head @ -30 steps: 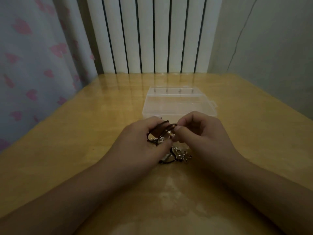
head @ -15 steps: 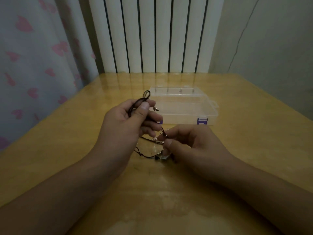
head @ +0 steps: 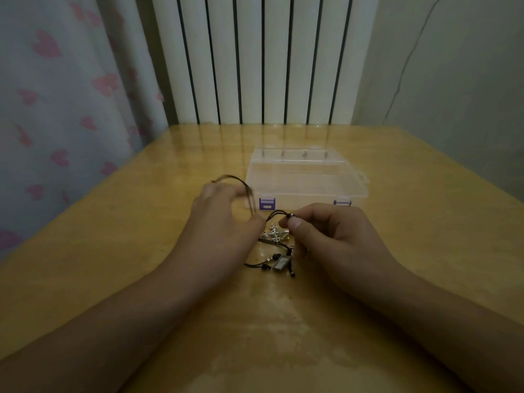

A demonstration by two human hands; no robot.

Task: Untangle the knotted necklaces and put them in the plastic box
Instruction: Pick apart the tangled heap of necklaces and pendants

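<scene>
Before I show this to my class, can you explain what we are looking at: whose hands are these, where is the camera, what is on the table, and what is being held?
There is no machine here, just a person's two bare hands. The single picture comes from a camera worn on the person's head, looking forward and down. On the wooden table lies a clear plastic box with purple clasps, its lid shut. In front of it lie the knotted necklaces: dark cords with small metal pendants. The right hand pinches a cord end. The left hand, blurred, lifts a loop of cord.

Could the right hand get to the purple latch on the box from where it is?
Probably yes. The right hand sits just in front of the plastic box, nothing lying between it and the right purple latch, but it pinches a black cord.
</scene>
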